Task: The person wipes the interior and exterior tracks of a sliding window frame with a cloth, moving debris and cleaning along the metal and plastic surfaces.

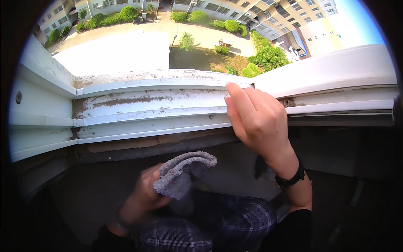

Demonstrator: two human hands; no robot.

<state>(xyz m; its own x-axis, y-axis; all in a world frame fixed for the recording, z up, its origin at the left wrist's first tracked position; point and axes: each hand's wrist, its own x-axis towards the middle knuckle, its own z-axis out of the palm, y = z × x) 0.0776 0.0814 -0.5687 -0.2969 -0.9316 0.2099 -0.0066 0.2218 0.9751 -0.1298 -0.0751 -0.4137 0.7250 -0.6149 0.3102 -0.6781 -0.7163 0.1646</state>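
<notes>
A folded grey terry cloth [184,174] is held in my left hand [149,189], low in front of the window and above my knees. My right hand [259,121] is up at the white window frame's sliding track [141,101], its fingers curled and the thumb and index fingertips near the outer rail. Whether those fingers pinch something small cannot be told. Dark dirt lies along the track's grooves and in its left corner.
The white sash [327,74] stands at the right. Outside the outer sill [151,75] is a drop to a courtyard with shrubs [198,17] and buildings. My knees in plaid cloth [176,234] are below the dark inner ledge.
</notes>
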